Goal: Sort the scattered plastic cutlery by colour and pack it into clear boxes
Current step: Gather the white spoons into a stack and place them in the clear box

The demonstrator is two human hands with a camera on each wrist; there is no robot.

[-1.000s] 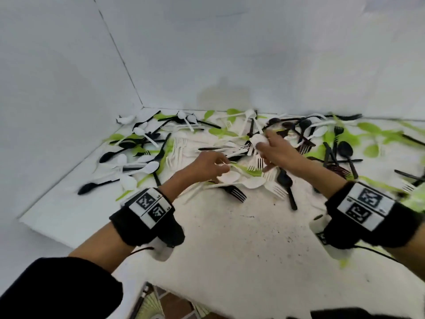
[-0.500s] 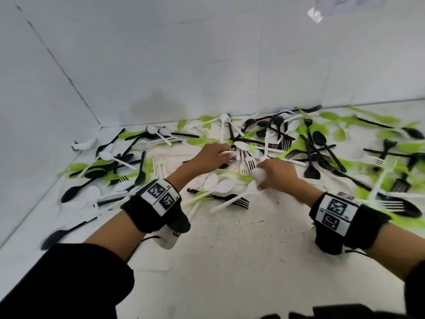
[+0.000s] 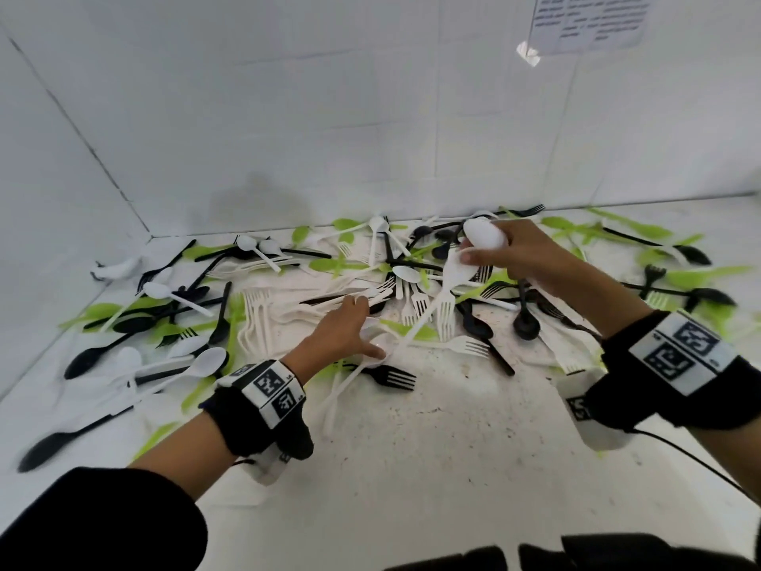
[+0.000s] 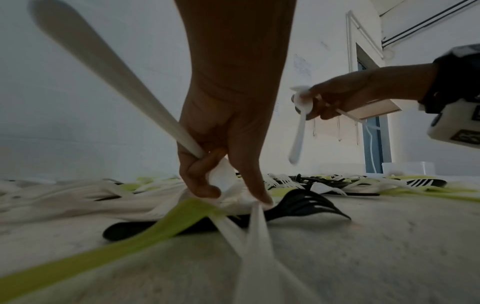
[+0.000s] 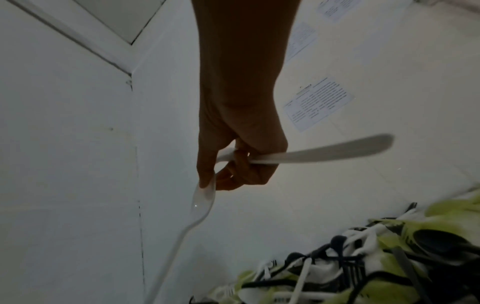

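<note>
Right hand (image 3: 519, 252) grips white spoons (image 3: 456, 269) | handle down-left | left hand (image 3: 344, 328) on pile

Scattered across the table (image 3: 412, 467) against the wall: white, black and lime-green plastic cutlery (image 3: 313, 282), overlapping. Held above the heap, white spoons (image 3: 482, 236), one dangling handle-down. Pinned low on the table, more white spoons (image 4: 233, 197) over a black fork (image 3: 387, 375).

White printed paper sheet (image 5: 318, 102) taped to the wall, header word "TRACE" just legible, remaining lines too small to read
</note>
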